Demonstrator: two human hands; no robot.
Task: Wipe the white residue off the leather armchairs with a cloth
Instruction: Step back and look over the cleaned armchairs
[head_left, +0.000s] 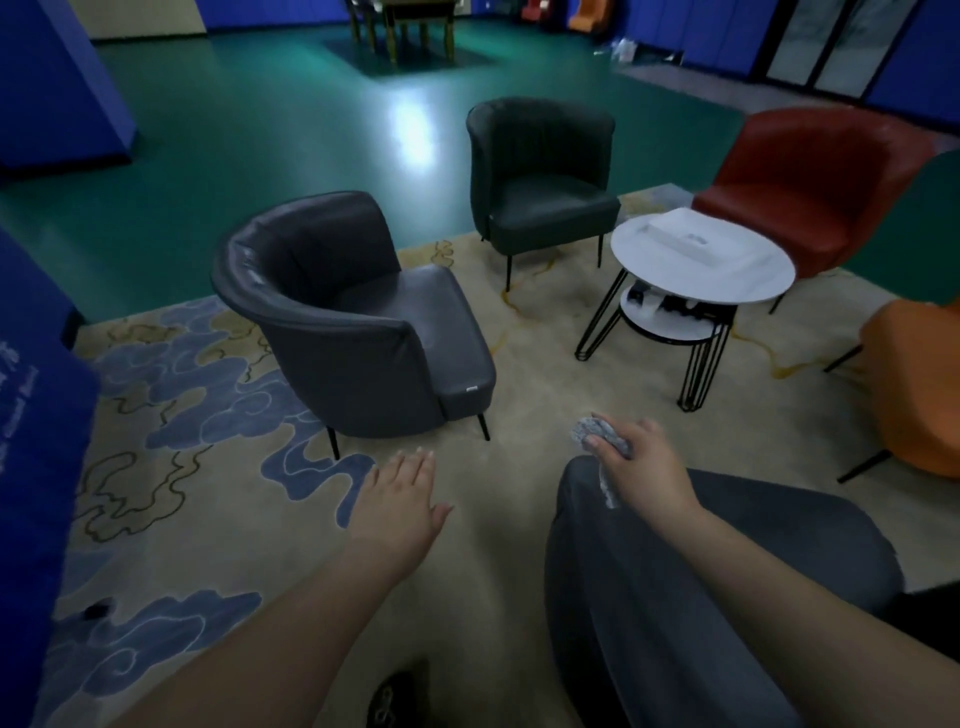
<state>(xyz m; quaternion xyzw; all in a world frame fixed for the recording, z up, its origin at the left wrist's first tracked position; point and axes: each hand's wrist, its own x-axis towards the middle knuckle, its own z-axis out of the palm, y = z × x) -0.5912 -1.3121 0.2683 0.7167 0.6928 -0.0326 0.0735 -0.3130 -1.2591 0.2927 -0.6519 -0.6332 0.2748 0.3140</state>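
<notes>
One hand flat, other gripping cloth

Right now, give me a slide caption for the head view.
Right hand grips a cloth on a grey armchair, left hand open over the rug.

I see the right hand bunched round a grey cloth, over the back edge of the nearest grey armchair. Left hand flat, fingers straight, above the rug. Beyond the left hand: dark armchair; round white tabletop to that chair's right.
</notes>
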